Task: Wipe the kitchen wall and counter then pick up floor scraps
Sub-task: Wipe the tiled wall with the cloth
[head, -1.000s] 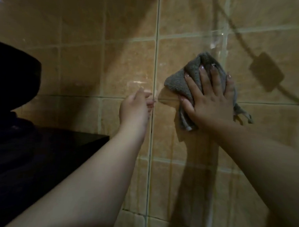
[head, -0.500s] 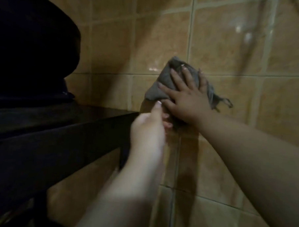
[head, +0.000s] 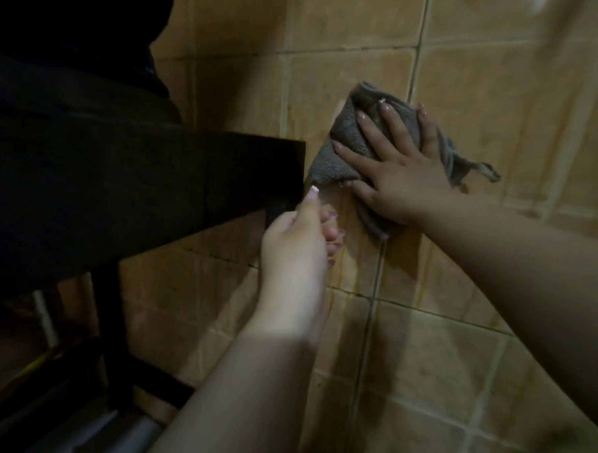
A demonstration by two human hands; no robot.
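Terry cloth [head: 342, 149] crumpled on glossy tile wall [head: 501, 108], right hand [head: 399, 176] spread flat, left hand [head: 300, 240] loosely curled

One crumpled grey terry cloth [head: 354, 139], two bare hands [head: 401, 177], one dark flat-topped surface [head: 176, 173].

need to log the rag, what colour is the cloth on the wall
Grey. The cloth shows best in the head view, pressed to the tan tiled wall by the right hand.
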